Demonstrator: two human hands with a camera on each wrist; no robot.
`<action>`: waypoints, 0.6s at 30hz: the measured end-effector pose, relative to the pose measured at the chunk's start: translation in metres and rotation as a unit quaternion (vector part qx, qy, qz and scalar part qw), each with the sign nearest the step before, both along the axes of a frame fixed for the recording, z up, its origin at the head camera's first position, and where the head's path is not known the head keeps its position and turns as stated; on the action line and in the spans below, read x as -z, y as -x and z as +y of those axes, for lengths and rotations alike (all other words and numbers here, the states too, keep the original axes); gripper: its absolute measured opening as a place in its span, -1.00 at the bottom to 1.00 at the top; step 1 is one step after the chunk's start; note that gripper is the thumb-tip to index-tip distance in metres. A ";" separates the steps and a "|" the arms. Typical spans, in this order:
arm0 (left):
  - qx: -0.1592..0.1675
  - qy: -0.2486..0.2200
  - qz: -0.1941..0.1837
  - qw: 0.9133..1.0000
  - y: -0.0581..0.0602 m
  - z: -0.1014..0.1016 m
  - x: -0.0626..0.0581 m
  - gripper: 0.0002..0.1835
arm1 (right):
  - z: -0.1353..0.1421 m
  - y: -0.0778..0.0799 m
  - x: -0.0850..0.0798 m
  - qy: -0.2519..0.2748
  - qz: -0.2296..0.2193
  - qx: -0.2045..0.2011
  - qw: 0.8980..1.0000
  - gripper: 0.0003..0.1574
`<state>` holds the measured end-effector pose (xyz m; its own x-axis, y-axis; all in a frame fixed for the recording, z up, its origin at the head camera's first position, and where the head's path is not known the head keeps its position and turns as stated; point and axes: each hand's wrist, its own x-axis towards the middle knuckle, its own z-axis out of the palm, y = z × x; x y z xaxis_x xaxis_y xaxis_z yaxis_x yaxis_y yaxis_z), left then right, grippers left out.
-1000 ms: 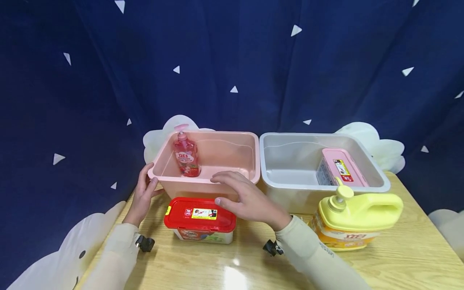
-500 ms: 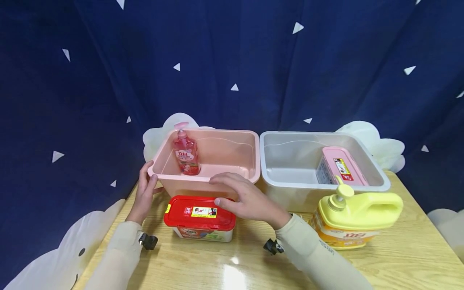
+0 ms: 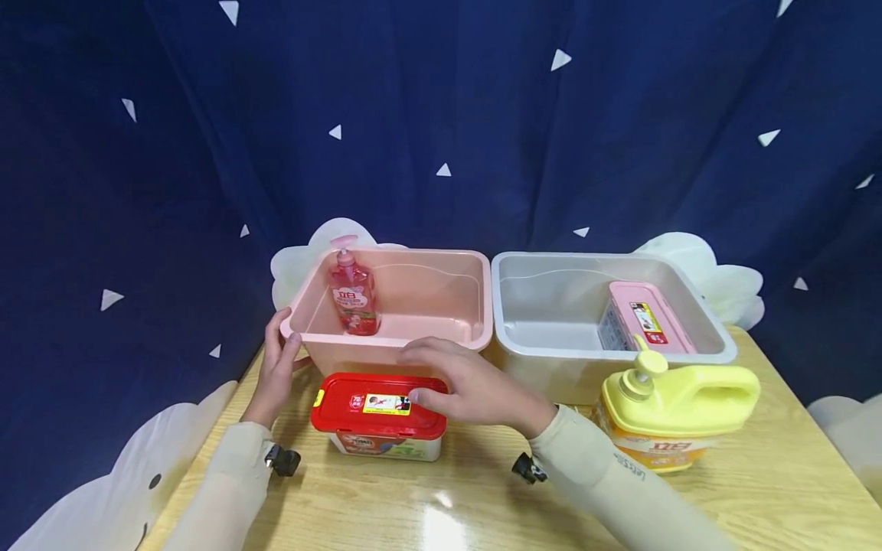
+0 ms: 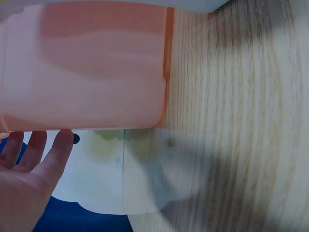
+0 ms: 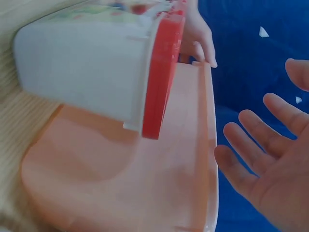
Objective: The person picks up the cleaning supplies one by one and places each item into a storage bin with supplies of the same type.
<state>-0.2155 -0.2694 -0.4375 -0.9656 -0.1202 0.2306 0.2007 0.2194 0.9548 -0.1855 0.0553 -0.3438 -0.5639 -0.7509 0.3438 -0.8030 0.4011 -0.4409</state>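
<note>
At the left front corner of a pink plastic bin (image 3: 475, 306), my left hand (image 3: 274, 375) touches the wall with fairly straight fingers. The left wrist view shows its fingertips (image 4: 63, 140) right at the edge of the bin's wall. My right hand (image 3: 475, 383) hovers in front of the bin, fingers spread and holding nothing. Below and left of it stands a white tub with a red lid (image 3: 338, 402), the thumb overlapping the lid's right end in the head view. In the right wrist view, a gap separates the right hand's fingers from the tub (image 5: 87, 67).
A red pump bottle (image 3: 355, 297) stands inside the pink bin at the left. Beside that bin is a grey-white bin (image 3: 544, 355) with a pink-lidded tub (image 3: 651, 317) in it. A yellow jug with a pump (image 3: 678, 413) stands at the front right of the wooden table (image 3: 372, 513).
My right hand has sunk slightly, lower against the pink bin's front and nearer the red lid. The left hand stays at the bin's corner.
</note>
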 end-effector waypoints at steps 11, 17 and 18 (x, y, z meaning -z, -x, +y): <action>-0.003 -0.005 0.004 1.000 -0.010 0.010 -0.015 -0.41 | 0.017 -0.008 -0.014 -0.026 0.037 0.019 0.999 -0.45; -0.004 0.011 0.007 1.000 -0.002 0.001 -0.004 -0.41 | 0.031 -0.020 -0.025 -0.031 0.073 0.014 0.997 -0.43; -0.007 0.015 0.006 1.000 -0.001 0.000 -0.002 -0.41 | 0.034 -0.021 -0.026 -0.026 0.079 0.010 0.996 -0.43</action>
